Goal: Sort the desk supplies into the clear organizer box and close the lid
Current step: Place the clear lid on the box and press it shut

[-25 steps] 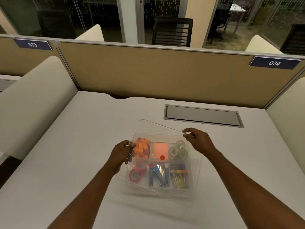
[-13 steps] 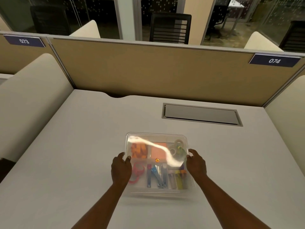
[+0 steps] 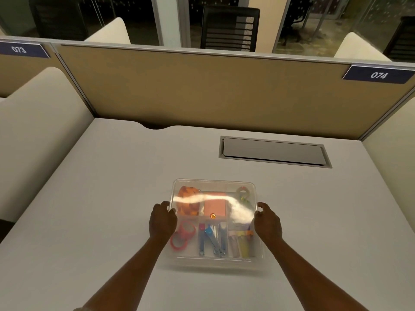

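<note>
**Step in hand: seating the lid**

The clear box sits on the near middle of the desk, with the lid laid over it. Glare on the lid hides whether it is fully seated. The left hand grips the left edge and the right hand grips the right edge. On each hand the fingers curl round the rim. How the thumbs lie cannot be told.

1. Check that all four lid corners line up with the box walls before pressing.
2. Press down evenly on both sides. Pressure on one side only is likely to tilt the lid.
3. Work toward the far corners, then the near ones, until the rim sits flush.

The contents appear sorted:

- **Far row:** orange bands, a pink note pad, and tape rolls.
- **Near row:** red rings, blue clips, and coloured markers.

Nothing appears to stand above the rim, though blur makes this uncertain.

**Surroundings**

A closed cable hatch lies well apart on the far right of the desk. A tan partition stands behind the desk. Neither obstructs the hands.
</note>
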Demonstrator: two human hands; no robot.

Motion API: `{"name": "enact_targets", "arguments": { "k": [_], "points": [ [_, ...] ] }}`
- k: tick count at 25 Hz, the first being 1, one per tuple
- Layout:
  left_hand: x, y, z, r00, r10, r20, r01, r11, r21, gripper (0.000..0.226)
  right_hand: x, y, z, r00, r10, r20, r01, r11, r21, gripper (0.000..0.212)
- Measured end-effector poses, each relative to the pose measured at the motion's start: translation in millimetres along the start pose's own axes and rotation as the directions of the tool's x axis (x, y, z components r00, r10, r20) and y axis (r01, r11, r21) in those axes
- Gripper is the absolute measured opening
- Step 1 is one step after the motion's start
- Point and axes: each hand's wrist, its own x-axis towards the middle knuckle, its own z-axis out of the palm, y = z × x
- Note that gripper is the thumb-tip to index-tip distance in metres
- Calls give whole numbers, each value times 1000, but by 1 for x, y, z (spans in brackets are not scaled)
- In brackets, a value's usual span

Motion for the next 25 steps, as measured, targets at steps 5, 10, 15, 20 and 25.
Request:
{"name": "enact_targets", "arguments": {
  "k": [5,10,15,20,25],
  "points": [
    [26,8,0,999,-13,36,13,1000,1,29,11,-8,4,999,28,35,-28,1000,-8,40],
    [54,24,5,993,-114,25,116,985,-129,30,35,-24,8,996,87,2,-87,992,95,31],
    [80,40,13,959,-280,42,280,913,-296,38,76,-47,10,970,242,34,-242,936,256,46],
    [90,41,27,938,-345,23,326,861,-391,36,95,-45,16,951,293,104,-310,899,310,56],
    [91,31,38,946,-321,-32,278,862,-423,32,96,-33,31,957,281,75,-286,863,417,51]
  ]
}}
